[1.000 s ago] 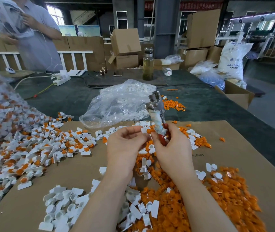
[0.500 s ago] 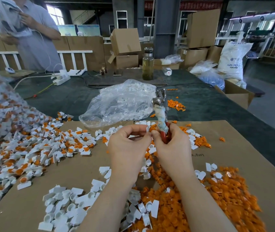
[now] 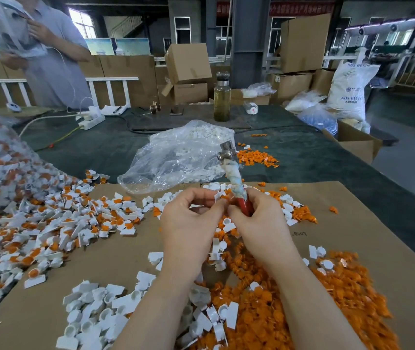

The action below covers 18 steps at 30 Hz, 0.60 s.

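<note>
White plastic clip piece (image 3: 218, 197) is pinched in the fingertips of the left hand (image 3: 188, 223), right between both hands. The right hand (image 3: 259, 223) grips the red handle of a small metal-headed hammer (image 3: 234, 178). The hammer's long side points up and away, with its head above the piece. The left hand is nearer the piece. Orange plastic caps (image 3: 340, 299) lie below on the brown cardboard sheet (image 3: 353, 236) on the counter (image 3: 302, 160).

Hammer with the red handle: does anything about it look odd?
The small metal-headed hammer that the right hand grips has grubby whitish wrapping wound round its shaft above the red grip, like a makeshift repair. Whatever lies beneath is hidden.
</note>
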### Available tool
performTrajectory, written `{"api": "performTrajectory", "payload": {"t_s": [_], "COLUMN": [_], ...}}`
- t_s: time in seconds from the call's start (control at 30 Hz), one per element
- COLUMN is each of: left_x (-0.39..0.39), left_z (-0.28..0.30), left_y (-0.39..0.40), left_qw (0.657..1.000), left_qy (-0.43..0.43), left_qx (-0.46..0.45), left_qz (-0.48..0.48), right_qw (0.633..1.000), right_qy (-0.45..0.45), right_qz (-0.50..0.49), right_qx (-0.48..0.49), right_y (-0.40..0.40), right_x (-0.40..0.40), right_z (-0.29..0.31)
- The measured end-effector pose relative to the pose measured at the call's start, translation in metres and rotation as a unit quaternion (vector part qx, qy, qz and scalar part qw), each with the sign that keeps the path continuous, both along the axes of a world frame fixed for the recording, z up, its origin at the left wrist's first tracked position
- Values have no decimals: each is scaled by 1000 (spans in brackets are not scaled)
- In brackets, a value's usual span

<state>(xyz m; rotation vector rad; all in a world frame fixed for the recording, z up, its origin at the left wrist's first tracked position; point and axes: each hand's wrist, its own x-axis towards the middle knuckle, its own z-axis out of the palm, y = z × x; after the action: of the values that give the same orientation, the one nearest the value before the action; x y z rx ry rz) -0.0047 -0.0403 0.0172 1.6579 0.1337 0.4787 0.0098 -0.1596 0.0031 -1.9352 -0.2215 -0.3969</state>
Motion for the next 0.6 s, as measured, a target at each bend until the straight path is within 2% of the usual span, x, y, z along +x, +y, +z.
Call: {"api": "performTrajectory", "payload": {"t_s": [0.1,0.23,0.37,0.5,0.6], "left_x": [1,2,4,6,7], "left_z": [-1,-1,0,0,-1], "left_y": [4,9,12,16,17], "left_qw": [1000,991,982,981,981], "left_qy": [16,28,20,15,11], "left_qx": [-22,-120,-176,-183,-184], "left_qz": [-15,-52,-59,-58,-56], "right_qw": [999,994,988,978,978], "right_qy": [26,81,125,155,156], "right_qz": [24,54,84,136,137], "right_qx": [17,48,22,0,-27], "right_y": [-3,-12,-20,-22,-19], "right_x": [-1,-3,-5,-7,-8], "right_z": [2,6,8,11,11]}}
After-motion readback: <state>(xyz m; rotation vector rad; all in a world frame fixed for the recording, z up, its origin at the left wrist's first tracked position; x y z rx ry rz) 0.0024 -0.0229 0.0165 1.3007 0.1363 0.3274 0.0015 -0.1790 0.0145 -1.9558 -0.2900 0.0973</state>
